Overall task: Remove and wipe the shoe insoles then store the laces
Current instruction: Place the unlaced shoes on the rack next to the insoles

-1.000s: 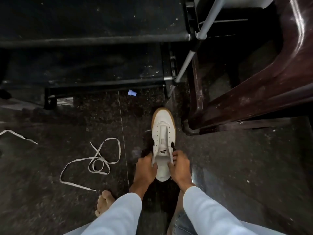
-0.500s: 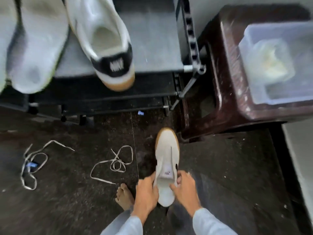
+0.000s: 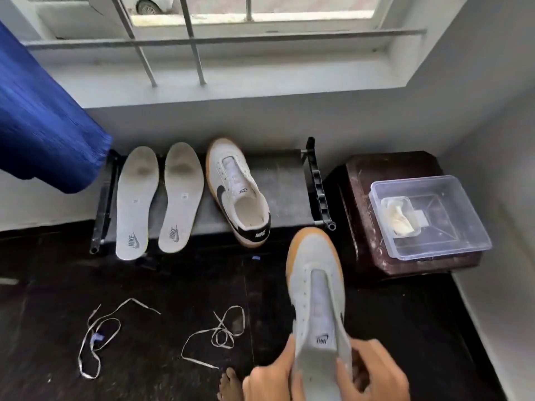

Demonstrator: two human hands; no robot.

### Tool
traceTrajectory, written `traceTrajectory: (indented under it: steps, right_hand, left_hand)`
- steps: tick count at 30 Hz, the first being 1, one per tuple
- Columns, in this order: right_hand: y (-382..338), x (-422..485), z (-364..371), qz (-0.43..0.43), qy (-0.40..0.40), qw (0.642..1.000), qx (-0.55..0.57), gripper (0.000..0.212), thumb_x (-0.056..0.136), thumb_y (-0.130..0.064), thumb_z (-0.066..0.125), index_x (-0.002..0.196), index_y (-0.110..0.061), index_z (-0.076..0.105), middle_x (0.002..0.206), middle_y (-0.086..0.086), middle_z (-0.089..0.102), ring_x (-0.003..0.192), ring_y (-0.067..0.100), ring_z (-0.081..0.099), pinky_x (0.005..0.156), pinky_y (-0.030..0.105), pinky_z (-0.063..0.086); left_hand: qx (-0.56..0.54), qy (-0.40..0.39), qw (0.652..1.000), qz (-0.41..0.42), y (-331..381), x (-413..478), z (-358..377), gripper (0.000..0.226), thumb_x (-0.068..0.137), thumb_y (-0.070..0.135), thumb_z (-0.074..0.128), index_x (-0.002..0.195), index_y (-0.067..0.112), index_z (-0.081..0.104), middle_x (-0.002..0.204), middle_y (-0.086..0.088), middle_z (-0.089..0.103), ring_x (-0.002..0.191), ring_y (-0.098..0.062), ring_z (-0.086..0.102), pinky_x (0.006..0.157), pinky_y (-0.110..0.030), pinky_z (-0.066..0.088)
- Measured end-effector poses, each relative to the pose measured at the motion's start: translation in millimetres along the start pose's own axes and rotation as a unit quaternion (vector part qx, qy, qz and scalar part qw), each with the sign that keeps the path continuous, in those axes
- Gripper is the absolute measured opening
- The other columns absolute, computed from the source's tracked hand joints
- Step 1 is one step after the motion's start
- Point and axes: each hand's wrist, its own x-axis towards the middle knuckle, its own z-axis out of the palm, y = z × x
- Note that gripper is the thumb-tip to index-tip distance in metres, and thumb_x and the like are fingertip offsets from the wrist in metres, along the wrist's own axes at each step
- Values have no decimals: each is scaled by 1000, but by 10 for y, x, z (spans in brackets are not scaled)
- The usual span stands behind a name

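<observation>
While the left hand (image 3: 269, 377) grips the white shoe (image 3: 315, 287) along its left side at the bottom of the frame, the right hand (image 3: 373, 371) clamps the right collar, thumb over the rim, toe pointing up-frame. Both insoles (image 3: 136, 204) and the other shoe (image 3: 237, 192) lie on the black rack (image 3: 285, 180) mid-frame; two laces (image 3: 220, 334) sprawl on the floor (image 3: 173, 285), lower left.

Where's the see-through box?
In the head view, the clear box is on the right, on top of the dark brown stool, just right of the black shoe rack.
</observation>
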Motion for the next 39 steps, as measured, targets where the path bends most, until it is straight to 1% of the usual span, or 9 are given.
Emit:
traceTrajectory:
  steps: [2, 4, 9, 15, 18, 27, 32, 35, 39]
  right_hand:
    - [-137, 271, -86, -14, 15, 999, 31, 16, 71, -30, 64, 84, -30, 73, 63, -10, 52, 51, 4, 48, 52, 4, 37]
    - [-188, 643, -96, -48, 31, 998, 21, 17, 74, -28, 65, 87, -21, 73, 68, -9, 54, 61, 1, 52, 61, 1, 37]
    - [-230, 1623, 242, -42, 39, 998, 1, 11, 78, -5, 75, 83, -11, 68, 70, 0, 53, 61, 11, 45, 61, 14, 30]
    - [-203, 2380, 624, -12, 39, 999, 20, 10, 82, -7, 66, 74, -7, 60, 71, 2, 51, 59, 13, 43, 59, 16, 30]
    - [-167, 2560, 733, -11, 30, 999, 28, 9, 84, -9, 64, 76, -8, 59, 75, 0, 48, 59, 4, 43, 61, 4, 34]
    - [-99, 2618, 913, 27, -2, 998, 55, 8, 86, -14, 68, 91, -13, 61, 87, -3, 52, 63, 0, 51, 59, 3, 39]
    - [-98, 2622, 802, 39, -17, 996, 78, 25, 87, -30, 72, 107, -20, 63, 89, -9, 52, 66, 5, 57, 61, 14, 50]
    - [-164, 2596, 659, 48, -14, 994, 101, 30, 87, -36, 71, 111, -22, 62, 91, -10, 52, 71, 5, 57, 63, 12, 51]
    - [-375, 2513, 508, 16, -10, 989, 147, 23, 90, -26, 70, 111, -19, 64, 97, -9, 56, 85, 3, 57, 70, 5, 45]
  left_hand:
    - [-27, 52, 988, 145, 137, 54, -98, 62, 77, 54, 46, 134, 71, 33, 96, -2, 71, 90, -14, 69, 80, -15, 47]
    - [-44, 108, 966, 231, 336, 242, -255, 55, 82, 36, 56, 133, 56, 51, 69, -5, 61, 71, -24, 64, 69, -30, 53]
    - [2, 204, 948, 246, 1003, 1035, -504, 20, 83, 17, 57, 99, 20, 70, 70, -10, 71, 72, -36, 66, 59, -38, 49]
    - [22, 224, 951, 211, 1431, 1794, -507, 15, 82, 4, 53, 69, 11, 52, 62, -13, 62, 60, -37, 59, 53, -35, 39]
    - [28, 223, 955, 195, 1533, 2033, -483, 11, 82, 1, 52, 73, 8, 54, 67, -16, 63, 64, -39, 61, 55, -36, 43]
    - [53, 232, 956, 171, 1574, 2193, -393, 19, 84, -4, 53, 98, 7, 57, 77, -15, 66, 71, -38, 64, 58, -37, 42]
    - [-19, 261, 942, 211, 1580, 2034, -425, 44, 86, 6, 69, 130, 7, 60, 102, -10, 75, 96, -28, 72, 80, -36, 56]
    - [-102, 304, 924, 207, 1493, 1845, -549, 39, 89, 10, 71, 128, 9, 65, 106, -3, 75, 99, -14, 72, 89, -27, 57]
    - [-165, 387, 895, 149, 1195, 1652, -793, 27, 89, 10, 70, 116, 16, 71, 101, 7, 75, 90, -7, 71, 86, -19, 53]
